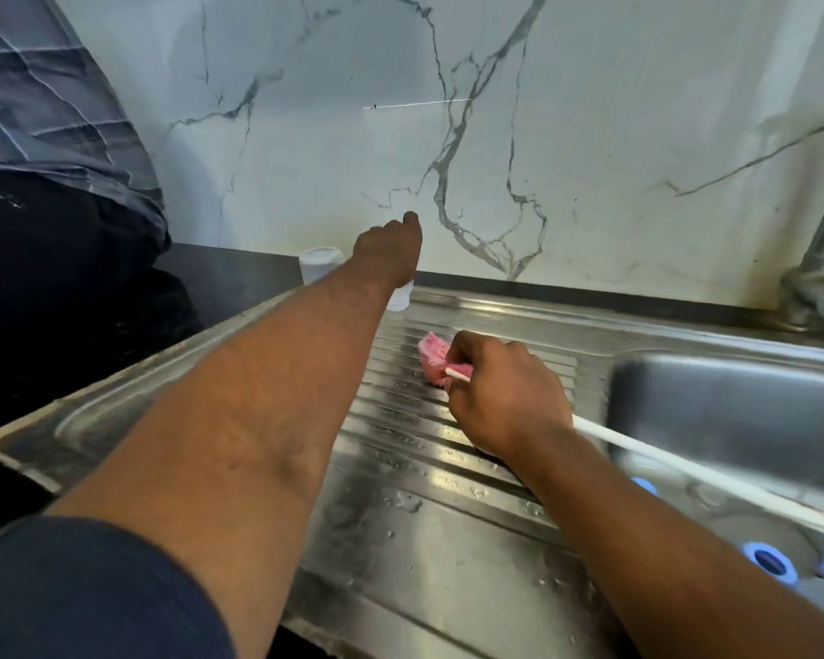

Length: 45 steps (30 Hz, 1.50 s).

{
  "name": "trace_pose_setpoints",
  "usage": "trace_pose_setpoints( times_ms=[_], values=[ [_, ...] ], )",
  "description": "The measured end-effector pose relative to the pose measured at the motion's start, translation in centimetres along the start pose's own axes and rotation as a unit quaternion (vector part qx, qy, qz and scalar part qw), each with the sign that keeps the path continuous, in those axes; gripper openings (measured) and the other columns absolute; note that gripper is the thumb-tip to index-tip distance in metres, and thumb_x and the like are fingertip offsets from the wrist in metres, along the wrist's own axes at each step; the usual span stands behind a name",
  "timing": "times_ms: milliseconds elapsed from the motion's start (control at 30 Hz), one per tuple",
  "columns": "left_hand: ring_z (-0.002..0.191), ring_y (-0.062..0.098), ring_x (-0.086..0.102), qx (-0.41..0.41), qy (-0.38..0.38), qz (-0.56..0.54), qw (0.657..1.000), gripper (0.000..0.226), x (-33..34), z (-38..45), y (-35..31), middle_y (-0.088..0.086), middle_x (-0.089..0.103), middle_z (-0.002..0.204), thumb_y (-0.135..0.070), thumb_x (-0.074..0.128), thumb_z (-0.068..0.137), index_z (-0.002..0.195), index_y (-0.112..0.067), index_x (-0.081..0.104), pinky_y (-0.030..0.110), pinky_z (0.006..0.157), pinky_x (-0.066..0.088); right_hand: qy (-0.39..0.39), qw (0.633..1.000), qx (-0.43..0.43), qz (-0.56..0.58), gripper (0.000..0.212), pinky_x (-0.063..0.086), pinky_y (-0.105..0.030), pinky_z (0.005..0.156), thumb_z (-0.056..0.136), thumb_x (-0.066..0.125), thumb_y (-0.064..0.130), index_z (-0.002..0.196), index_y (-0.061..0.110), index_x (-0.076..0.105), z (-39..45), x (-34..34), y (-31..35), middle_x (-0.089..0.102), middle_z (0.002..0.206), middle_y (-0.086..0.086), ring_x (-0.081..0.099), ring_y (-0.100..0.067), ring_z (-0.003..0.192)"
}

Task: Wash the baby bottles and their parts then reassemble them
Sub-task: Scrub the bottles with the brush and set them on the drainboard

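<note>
At the drainboard's (448, 468) far edge, left hand (391, 252) wraps a clear bottle (399, 297), likely parking it to drain; right hand (500, 387) grips pink brush (434, 356) near its head. Blue rings (769, 561) wait in sink (733, 397).

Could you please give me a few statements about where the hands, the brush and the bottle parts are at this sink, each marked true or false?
1. The right hand grips the pink bottle brush over the ribbed draining board. True.
2. The left hand rests inside the sink basin. False: it reaches to the back of the draining board, at a clear bottle near the marble wall.
3. Blue rings lie in the basin at the lower right. True.
4. The brush has a black handle. False: its handle is white.
5. A white cap stands on the dark counter beside the left hand. True.
</note>
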<state>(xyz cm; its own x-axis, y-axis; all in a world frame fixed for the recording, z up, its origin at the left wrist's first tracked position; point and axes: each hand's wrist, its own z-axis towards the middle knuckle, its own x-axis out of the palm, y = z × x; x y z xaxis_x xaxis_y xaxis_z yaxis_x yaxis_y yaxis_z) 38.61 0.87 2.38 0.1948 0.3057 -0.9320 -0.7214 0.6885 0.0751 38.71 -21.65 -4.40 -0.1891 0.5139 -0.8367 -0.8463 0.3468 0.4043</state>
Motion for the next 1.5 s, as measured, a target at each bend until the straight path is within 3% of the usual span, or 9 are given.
trace_pose_setpoints(
  times_ms=[200,367,533,767,867,1033,1133,1333,1500],
  values=[
    [0.130,0.037,0.041,-0.015,0.035,0.036,0.999,0.042,1.0,0.6,0.3,0.021,0.053,0.130,-0.016,0.055,0.095,0.131,-0.001,0.040,0.041,0.088,0.041,0.006,1.000,-0.005,0.007,0.023,0.043,-0.032,0.072,0.091,0.056,0.026,0.113,0.031,0.061,-0.1,-0.2,0.0,0.066,0.099,-0.001,0.053,-0.023,0.083],
    [0.128,0.032,0.044,-0.012,0.025,0.092,0.995,0.069,0.8,0.5,0.0,0.015,0.051,0.136,-0.048,0.062,0.090,0.138,-0.006,0.038,0.040,0.096,0.038,0.004,1.000,-0.004,0.016,0.022,0.052,-0.038,0.079,0.090,0.056,0.025,0.111,0.030,0.061,0.1,0.0,0.0,0.067,0.099,-0.002,0.060,-0.025,0.088],
    [0.133,0.032,0.042,-0.010,-0.006,0.122,0.993,0.078,0.7,0.5,-0.7,0.015,0.048,0.142,-0.060,0.054,0.090,0.142,-0.005,0.036,0.044,0.111,0.029,-0.007,1.000,-0.012,0.020,0.021,0.053,-0.041,0.081,0.089,0.057,0.025,0.109,0.031,0.060,0.3,0.3,-0.2,0.067,0.100,0.000,0.060,-0.025,0.090],
    [0.140,0.029,0.033,0.134,-0.002,0.061,0.989,0.069,-0.9,-2.8,-3.7,0.013,0.037,0.151,-0.047,0.057,0.093,0.146,-0.010,0.034,0.041,0.114,0.028,-0.059,0.997,0.001,0.054,0.022,0.046,-0.031,0.074,0.086,0.063,0.022,0.107,0.030,0.064,0.1,-1.9,-1.6,0.067,0.095,0.006,0.059,-0.022,0.087],
    [0.136,0.027,0.039,0.199,-0.012,-0.009,0.980,0.059,-1.9,-5.8,-5.7,0.009,0.039,0.151,-0.032,0.060,0.094,0.147,-0.016,0.038,0.038,0.109,0.034,-0.088,0.993,0.002,0.079,0.031,0.050,-0.031,0.080,0.078,0.065,0.019,0.105,0.032,0.069,-0.7,-4.2,-3.7,0.072,0.103,0.009,0.062,-0.022,0.102],
    [0.133,0.024,0.042,0.240,-0.008,-0.099,0.966,0.048,-3.6,-11.1,-11.8,0.004,0.048,0.143,-0.029,0.063,0.092,0.138,-0.021,0.049,0.036,0.105,0.038,-0.008,0.996,-0.056,-0.062,0.039,0.041,-0.026,0.073,0.076,0.061,0.017,0.110,0.037,0.067,-4.8,-10.6,-8.9,0.057,0.083,0.012,0.056,-0.019,0.100],
    [0.132,0.021,0.042,0.305,0.004,-0.105,0.947,0.048,-3.8,-14.2,-17.4,0.000,0.050,0.139,-0.036,0.065,0.088,0.133,-0.025,0.052,0.034,0.104,0.038,0.044,0.986,-0.054,-0.151,0.044,0.050,-0.034,0.077,0.074,0.054,0.021,0.113,0.037,0.063,-8.8,-14.9,-13.7,0.066,0.096,0.001,0.057,-0.021,0.097],
    [0.124,0.021,0.053,0.339,0.126,-0.239,0.901,0.061,-3.3,-18.2,-29.1,-0.001,0.053,0.137,-0.043,0.071,0.085,0.138,-0.021,0.048,0.036,0.102,0.043,0.143,0.973,0.082,-0.159,0.045,0.051,-0.030,0.086,0.071,0.066,0.005,0.108,0.029,0.073,-16.0,-19.7,-24.0,0.072,0.106,0.001,0.065,-0.020,0.101],
    [0.110,0.029,0.063,0.357,0.374,0.008,0.856,0.062,1.0,-18.9,-35.7,0.009,0.066,0.124,-0.050,0.072,0.083,0.128,-0.009,0.060,0.038,0.096,0.051,0.084,0.983,0.159,-0.025,0.040,0.041,-0.016,0.066,0.070,0.073,-0.001,0.101,0.024,0.075,-15.7,-20.9,-28.2,0.070,0.094,0.005,0.062,-0.010,0.083]
  ],
)
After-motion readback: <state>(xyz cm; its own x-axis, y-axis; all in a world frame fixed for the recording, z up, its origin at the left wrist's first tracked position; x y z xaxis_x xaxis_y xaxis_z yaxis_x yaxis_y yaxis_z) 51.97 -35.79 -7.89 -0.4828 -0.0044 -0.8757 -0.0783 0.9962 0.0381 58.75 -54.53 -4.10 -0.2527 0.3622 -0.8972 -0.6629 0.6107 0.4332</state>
